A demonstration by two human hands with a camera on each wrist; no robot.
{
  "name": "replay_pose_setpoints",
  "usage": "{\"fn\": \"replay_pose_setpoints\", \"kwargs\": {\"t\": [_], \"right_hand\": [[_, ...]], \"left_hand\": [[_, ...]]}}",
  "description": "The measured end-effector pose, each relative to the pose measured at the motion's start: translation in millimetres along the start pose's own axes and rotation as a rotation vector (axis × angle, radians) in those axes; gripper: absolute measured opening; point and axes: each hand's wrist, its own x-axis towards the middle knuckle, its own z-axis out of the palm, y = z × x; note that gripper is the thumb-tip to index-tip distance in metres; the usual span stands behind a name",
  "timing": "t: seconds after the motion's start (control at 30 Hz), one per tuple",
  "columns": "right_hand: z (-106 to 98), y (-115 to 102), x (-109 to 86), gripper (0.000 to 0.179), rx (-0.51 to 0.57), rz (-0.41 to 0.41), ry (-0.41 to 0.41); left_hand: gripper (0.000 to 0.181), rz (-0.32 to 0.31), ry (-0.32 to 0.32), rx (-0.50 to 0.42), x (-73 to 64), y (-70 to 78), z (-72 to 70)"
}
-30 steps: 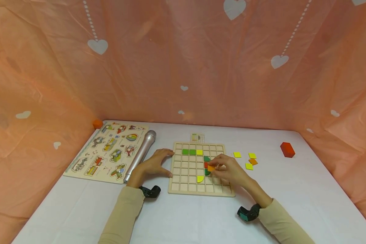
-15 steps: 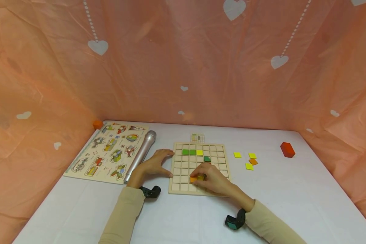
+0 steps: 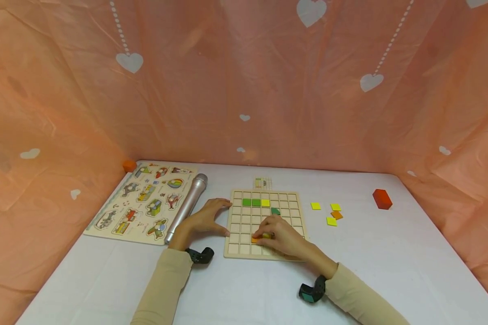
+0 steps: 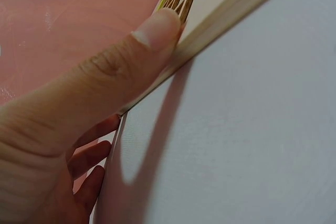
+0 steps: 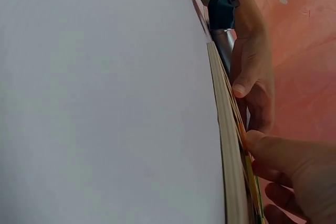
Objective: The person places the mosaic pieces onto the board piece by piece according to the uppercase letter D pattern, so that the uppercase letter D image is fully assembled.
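Note:
In the head view, a square wooden grid board [image 3: 237, 253] lies on the white table. My left hand [image 3: 205, 221] rests at its left edge, thumb and fingers spread apart; the left wrist view shows the thumb [image 4: 157, 30] on the frame. My right hand [image 3: 282, 237] pinches an orange tile [image 3: 254, 240] low over a cell near the board's front. A yellow tile [image 3: 267, 235] shows partly beneath that hand. Green tiles [image 3: 251, 202] and a yellow square tile [image 3: 265, 203] sit in one row farther back. A dark green tile [image 3: 275, 211] lies just beyond the right hand.
Yellow tiles [image 3: 316, 206] and one loose orange tile [image 3: 336, 215] lie right of the board. A small pattern card [image 3: 263, 183] is behind it. Leftward are a silver microphone [image 3: 187, 207] and a picture puzzle [image 3: 142, 203]. A red block [image 3: 382, 199] stands at the far right.
My right hand has carried the orange tile left and toward me, from the board's middle right to a front cell, then lowered slightly. The left hand has stayed at the edge.

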Motion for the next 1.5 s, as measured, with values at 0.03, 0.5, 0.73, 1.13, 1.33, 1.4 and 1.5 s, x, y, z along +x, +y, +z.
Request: {"fn": "replay_pose_setpoints", "kwargs": {"t": [0.03,0.5,0.73,1.13,1.33,1.4,1.5], "right_hand": [[-0.6,0.3,0.1,0.016,0.0,-0.007,-0.008],[-49.7,36.0,-26.4,0.024,0.064,-0.04,0.288],[-86.7,62.2,-54.7,0.027,-0.087,0.06,0.428],[-110.4,95.7,-93.7,0.027,-0.147,0.306,0.359],[-115.7,102.5,-101.7,0.025,-0.116,0.368,0.3],[-117.5,104.2,-104.0,0.025,-0.101,0.384,0.275],[-119.8,105.8,-107.0,0.024,-0.075,0.433,0.221]], "left_hand": [[0.088,-0.002,-0.001,0.004,0.1,-0.2,0.1],[0.088,-0.01,-0.001,0.017,1.5,-1.1,1.5],[0.088,0.011,-0.001,0.019,0.3,0.4,-0.3],[0.088,0.024,-0.006,0.021,-0.4,-0.8,0.1],[0.088,0.032,-0.005,0.022,-0.3,-1.6,0.2],[0.088,0.036,-0.005,0.024,-0.2,-1.7,0.2],[0.088,0.04,-0.005,0.025,0.1,-1.4,0.2]]}}
